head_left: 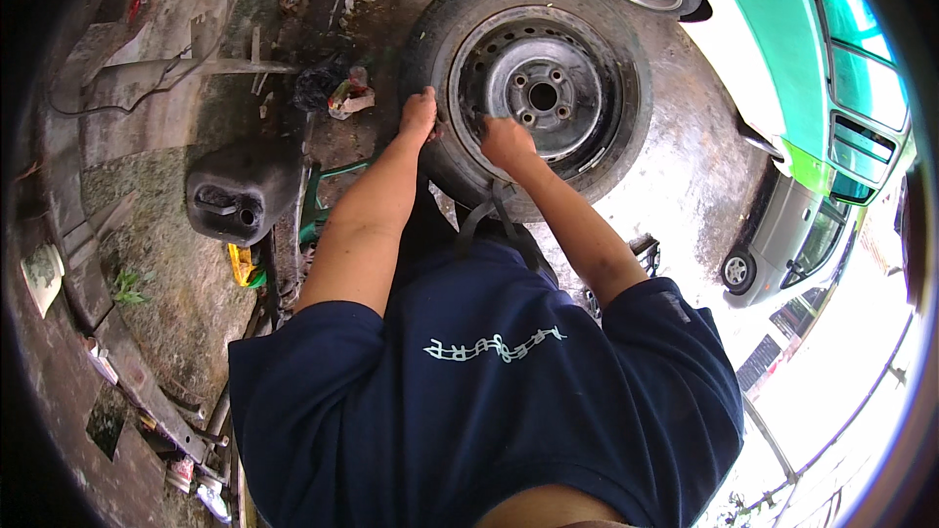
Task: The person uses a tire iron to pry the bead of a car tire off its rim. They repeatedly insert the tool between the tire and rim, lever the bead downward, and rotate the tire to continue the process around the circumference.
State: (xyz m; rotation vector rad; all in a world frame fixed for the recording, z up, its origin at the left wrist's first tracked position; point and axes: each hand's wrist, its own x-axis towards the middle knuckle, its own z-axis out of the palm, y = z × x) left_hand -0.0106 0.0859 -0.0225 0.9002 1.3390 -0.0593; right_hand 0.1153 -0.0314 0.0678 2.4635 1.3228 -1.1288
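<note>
A car wheel [543, 137] lies in front of me, a black tyre [430, 49] round a dark steel rim with a centre hole and bolt holes. My left hand [419, 115] is closed at the tyre's left edge; what its fingers hold is hidden. Over the near left part of the rim, my right hand [507, 144] is closed too. A small dark bit shows by its fingertips, too little to name. Below the right hand, a dark strap-like piece [500, 200] hangs by the tyre's near edge.
A black plastic tank [245, 191] stands at left, near a crumpled wrapper [350, 96] and a black bag [318, 86]. Metal bars and scrap line the left side. A green and white vehicle [773, 39] and a grey car [797, 235] are parked at right.
</note>
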